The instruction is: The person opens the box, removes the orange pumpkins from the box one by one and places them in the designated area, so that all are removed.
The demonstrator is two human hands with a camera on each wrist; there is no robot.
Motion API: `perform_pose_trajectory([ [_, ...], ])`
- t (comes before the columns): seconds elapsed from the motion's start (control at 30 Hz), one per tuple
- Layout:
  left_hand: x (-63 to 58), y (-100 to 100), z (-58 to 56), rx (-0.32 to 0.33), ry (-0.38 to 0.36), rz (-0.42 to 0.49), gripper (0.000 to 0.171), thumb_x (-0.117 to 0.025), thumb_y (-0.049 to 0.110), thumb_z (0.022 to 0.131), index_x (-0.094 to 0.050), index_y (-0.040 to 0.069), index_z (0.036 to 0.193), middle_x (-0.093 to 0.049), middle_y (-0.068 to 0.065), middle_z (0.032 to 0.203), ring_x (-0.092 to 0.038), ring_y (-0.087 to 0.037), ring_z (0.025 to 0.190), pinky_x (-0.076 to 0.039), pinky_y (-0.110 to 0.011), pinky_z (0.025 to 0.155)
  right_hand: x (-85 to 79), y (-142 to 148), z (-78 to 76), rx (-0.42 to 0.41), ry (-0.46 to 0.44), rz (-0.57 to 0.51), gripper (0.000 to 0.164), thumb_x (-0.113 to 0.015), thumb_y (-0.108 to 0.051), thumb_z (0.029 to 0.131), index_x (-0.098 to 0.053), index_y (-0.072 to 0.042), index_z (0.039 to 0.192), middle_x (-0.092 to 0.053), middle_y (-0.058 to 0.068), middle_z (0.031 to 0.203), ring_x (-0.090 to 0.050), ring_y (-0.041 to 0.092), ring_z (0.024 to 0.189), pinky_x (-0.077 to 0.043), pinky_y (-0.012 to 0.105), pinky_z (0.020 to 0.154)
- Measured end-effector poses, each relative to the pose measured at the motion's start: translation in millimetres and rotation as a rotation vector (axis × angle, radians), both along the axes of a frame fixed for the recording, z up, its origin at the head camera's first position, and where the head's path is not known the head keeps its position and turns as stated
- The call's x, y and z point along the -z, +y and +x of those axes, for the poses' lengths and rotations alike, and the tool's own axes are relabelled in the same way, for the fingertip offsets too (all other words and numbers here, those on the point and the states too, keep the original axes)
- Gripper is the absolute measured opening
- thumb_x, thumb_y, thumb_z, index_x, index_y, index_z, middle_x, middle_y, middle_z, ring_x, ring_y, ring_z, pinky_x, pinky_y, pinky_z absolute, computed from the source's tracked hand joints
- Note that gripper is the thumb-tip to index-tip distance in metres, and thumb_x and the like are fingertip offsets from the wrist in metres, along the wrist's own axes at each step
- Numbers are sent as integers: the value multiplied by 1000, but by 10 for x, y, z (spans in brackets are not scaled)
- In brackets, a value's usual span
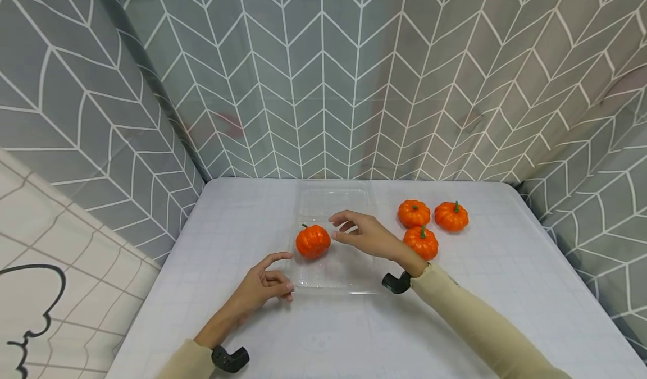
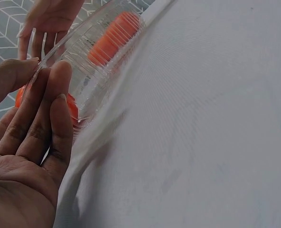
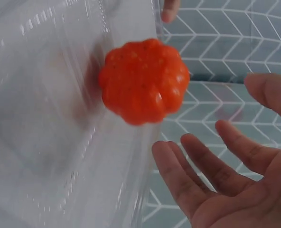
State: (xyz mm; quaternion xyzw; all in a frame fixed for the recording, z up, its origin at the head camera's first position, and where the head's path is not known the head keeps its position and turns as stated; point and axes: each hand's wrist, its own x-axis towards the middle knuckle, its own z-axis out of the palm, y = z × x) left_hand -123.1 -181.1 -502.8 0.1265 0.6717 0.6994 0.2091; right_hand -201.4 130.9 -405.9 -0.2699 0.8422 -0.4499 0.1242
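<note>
A small orange toy pumpkin [image 1: 313, 241] with a green stem sits on the left side of a clear plastic container [image 1: 336, 281]. My left hand [image 1: 265, 283] is at the container's near left edge, thumb and fingers pinching its rim, and the index finger reaches along the side. The left wrist view shows those fingers [image 2: 38, 118] close up against the rim. Just right of the pumpkin hovers my right hand [image 1: 366, 234], fingers spread and slightly bent, holding nothing. In the right wrist view a gap separates its fingers from the pumpkin [image 3: 144, 81].
Three more orange pumpkins stand grouped right of the container: a back left one [image 1: 414, 213], a right one [image 1: 451, 217] and a front one [image 1: 421, 242]. Everything rests on a white-covered table [image 1: 227, 216]. Grey patterned curtains [image 1: 323, 87] hang behind and beside it.
</note>
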Motion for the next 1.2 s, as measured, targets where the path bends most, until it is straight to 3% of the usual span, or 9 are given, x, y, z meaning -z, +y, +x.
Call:
perform_pose_trajectory([
  [0.17, -4, 1, 6, 8, -2, 11, 74, -76, 8, 94, -34, 7, 156, -72, -20, 98, -75, -28, 81, -61, -44, 84, 60, -164, -22, -25, -2, 65, 41, -67, -31, 102, -63, -7, 135, -65, 11, 131, -64, 28, 113, -57, 38, 91],
  [0.33, 1, 7, 10, 10, -7, 15, 75, -76, 7, 94, -33, 6, 156, -72, -19, 98, -75, -28, 81, -61, -44, 83, 85, -292, -30, -59, 61, 122, 44, -65, -35, 103, -66, -7, 136, -66, 11, 129, -65, 27, 107, -56, 36, 88],
  [0.5, -18, 14, 11, 4, -13, 17, 75, -76, 8, 94, -34, 6, 156, -72, -19, 98, -75, -27, 81, -61, -44, 83, 80, -370, -29, -36, 100, 165, 40, -67, -32, 101, -69, -8, 133, -66, 11, 121, -64, 24, 102, -56, 36, 86],
  [0.73, -24, 15, 13, 3, -6, 27, 73, -76, 6, 93, -36, 8, 155, -72, -21, 97, -74, -27, 81, -61, -43, 83, 128, -430, -40, -18, 21, 153, 31, -74, -31, 97, -61, -9, 116, -66, 8, 112, -63, 20, 94, -55, 34, 81],
  [0.93, -25, 16, 13, 9, 3, 38, 71, -76, 6, 94, -38, 10, 154, -72, -21, 97, -75, -27, 80, -61, -43, 82, 196, -446, -56, -80, -29, 190, 38, -84, -30, 88, -54, -11, 102, -58, 4, 90, -51, 16, 79, -42, 29, 67],
  [1.07, -24, 12, 8, 10, 4, 39, 72, -76, 6, 94, -37, 7, 154, -72, -21, 97, -74, -27, 80, -61, -43, 82, 218, -444, -39, -109, -98, 219, 53, -89, -29, 83, -55, -10, 119, -62, 6, 110, -58, 18, 96, -51, 33, 84],
  [1.2, -24, 12, 3, 9, 6, 29, 74, -76, 7, 94, -35, 5, 155, -72, -21, 97, -74, -28, 80, -61, -43, 82, 237, -451, -13, -160, -125, 258, 67, -88, -25, 82, -54, -9, 138, -60, 8, 132, -58, 24, 117, -49, 44, 103],
])
